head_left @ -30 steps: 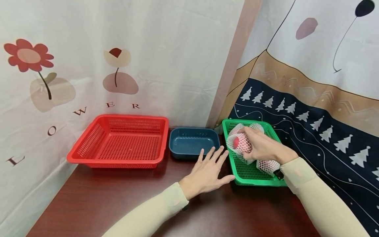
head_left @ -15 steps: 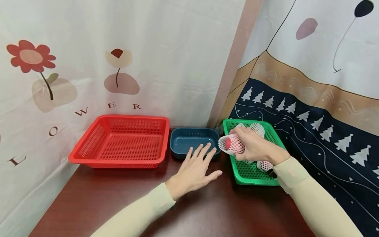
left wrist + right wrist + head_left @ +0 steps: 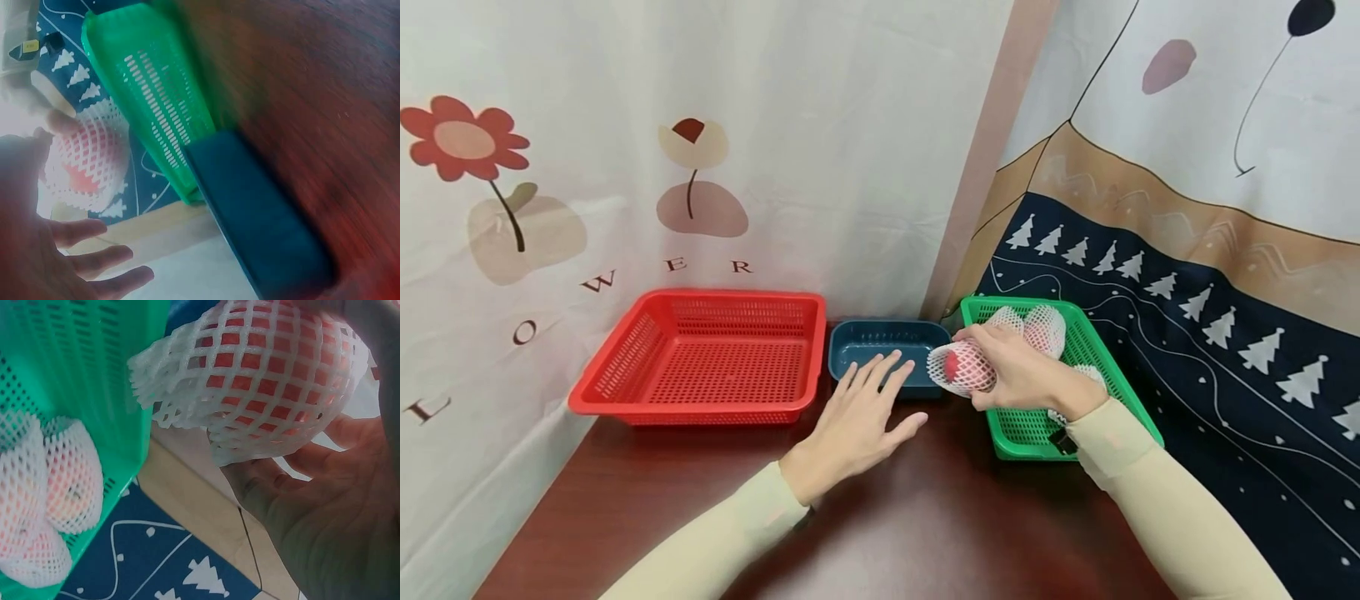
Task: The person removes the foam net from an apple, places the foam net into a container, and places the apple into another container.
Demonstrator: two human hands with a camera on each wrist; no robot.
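The fruit is probably firm and of modest weight, easy for one hand, but its skin likely bruises if squeezed or dropped. The foam net around it looks soft and springy; it should cushion the fruit and give grip, though it could slide over smooth skin. The best hold is probably round the fat middle, with thumb and fingers on opposite sides, rather than by the loose end of the net, which would likely stretch.

The right hand grips it about so, fingers curled round the body and the net's ragged end sticking out free. The fruit is held up in the air by the left rim of the green basket, near the right end of the blue tray. The left hand holds nothing, its fingers spread near the tray; whether they touch it is unclear.

The fruit is rounded and red, crossed by white diamond mesh. One solid red patch shows towards the net's mouth; whether bare skin or a label, I cannot tell. The netted fruits in the basket look paler.
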